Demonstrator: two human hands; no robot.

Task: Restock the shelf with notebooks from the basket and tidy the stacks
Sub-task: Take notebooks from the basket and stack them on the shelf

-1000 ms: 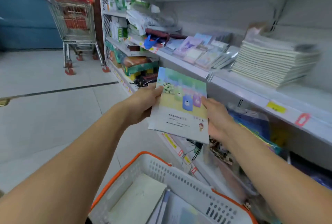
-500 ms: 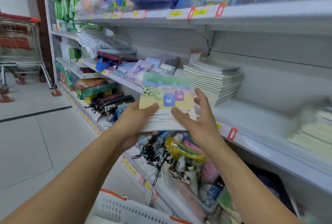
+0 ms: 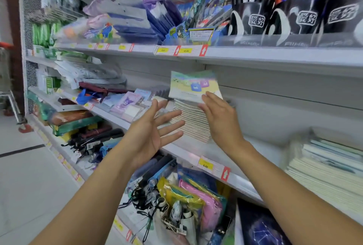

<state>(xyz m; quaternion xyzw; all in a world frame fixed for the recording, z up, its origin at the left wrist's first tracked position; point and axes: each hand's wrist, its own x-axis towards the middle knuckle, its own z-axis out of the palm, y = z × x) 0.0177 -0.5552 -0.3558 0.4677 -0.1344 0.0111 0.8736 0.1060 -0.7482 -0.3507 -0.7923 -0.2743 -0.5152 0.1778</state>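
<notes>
The step in hand was the placing of a notebook (image 3: 193, 86) on the stack of notebooks (image 3: 193, 122) that stood on the middle shelf (image 3: 196, 152). The pastel-covered notebook lay on top of that stack, its near edge tipped down and overhanging a little, so it was not yet square with the ones beneath. The right hand (image 3: 221, 119) was spread with fingers straight, its fingertips (image 3: 208, 97) touching the notebook's near edge, seemingly pushing rather than gripping. The left hand (image 3: 152, 132) was wide, palm turned inward, fingers splayed and holding nothing, just beside the left face of the stack. The placement looked nearly finished; what remained was the tidying. The next move would probably call for both flat hands to press in from opposite sides and from the front, sliding the top notebook back until its edges matched the stack, gently enough not to shove the pile askew. The basket was out of view.
</notes>
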